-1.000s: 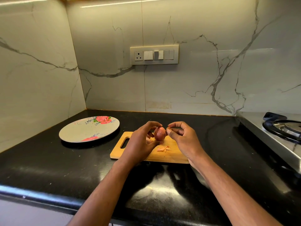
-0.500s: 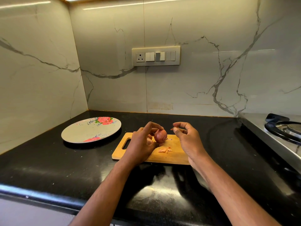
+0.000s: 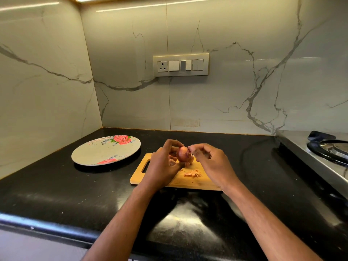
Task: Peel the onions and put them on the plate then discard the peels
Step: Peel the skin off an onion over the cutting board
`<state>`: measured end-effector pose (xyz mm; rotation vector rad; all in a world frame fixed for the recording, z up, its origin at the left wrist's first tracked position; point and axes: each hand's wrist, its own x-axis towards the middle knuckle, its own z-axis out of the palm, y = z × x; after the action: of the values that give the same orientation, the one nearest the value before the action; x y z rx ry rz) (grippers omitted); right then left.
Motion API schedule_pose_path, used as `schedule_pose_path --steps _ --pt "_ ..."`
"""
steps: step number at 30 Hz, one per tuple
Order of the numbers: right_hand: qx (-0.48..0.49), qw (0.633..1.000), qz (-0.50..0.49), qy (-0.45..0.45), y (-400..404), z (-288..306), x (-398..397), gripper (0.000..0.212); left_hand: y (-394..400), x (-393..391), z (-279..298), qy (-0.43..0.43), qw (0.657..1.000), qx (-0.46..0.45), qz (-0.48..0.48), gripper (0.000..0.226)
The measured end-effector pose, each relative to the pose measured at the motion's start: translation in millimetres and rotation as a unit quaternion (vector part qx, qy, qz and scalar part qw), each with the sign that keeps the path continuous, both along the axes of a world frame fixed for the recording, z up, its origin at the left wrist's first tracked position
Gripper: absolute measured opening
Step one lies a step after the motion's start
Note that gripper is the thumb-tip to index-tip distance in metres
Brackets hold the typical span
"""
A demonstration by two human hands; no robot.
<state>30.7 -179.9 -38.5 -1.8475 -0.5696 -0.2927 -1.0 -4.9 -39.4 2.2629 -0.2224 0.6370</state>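
the left hand (image 3: 162, 166) is gripping the onion (image 3: 182, 154) above the cutting board (image 3: 190, 182); the right hand (image 3: 211, 162), at the onion's 3 o'clock, is pinching skin at its tip.

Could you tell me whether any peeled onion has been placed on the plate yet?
No, the plate carries no onion; the only onion in view is held in the left hand above the cutting board.
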Motion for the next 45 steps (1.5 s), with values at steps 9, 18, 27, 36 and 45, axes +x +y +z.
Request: schedule_pose_path --steps 9,18,27,36,45 --pt "0.005 0.997 -0.054 -0.054 -0.1 -3.7 4.8 0.003 1.2 2.6 -3.3 0.006 1.0 -0.018 -0.012 0.055" --pt "0.058 0.998 -0.025 -0.004 -3.3 -4.0 7.4 0.01 4.0 3.1 -2.0 0.038 0.996 -0.052 -0.054 0.044" --pt "0.086 0.996 0.028 0.011 -1.7 -0.1 3.7 0.014 6.3 6.5 -5.1 0.045 0.996 -0.065 -0.046 0.052" --pt "-0.002 0.99 -0.058 -0.131 -0.7 -1.8 1.3 0.008 1.2 0.8 -1.2 0.045 0.995 -0.068 -0.058 0.054" --pt "0.011 0.997 -0.03 -0.073 -3.4 -1.6 5.5 0.003 2.9 4.5 -2.3 0.073 0.995 -0.037 -0.054 0.047"
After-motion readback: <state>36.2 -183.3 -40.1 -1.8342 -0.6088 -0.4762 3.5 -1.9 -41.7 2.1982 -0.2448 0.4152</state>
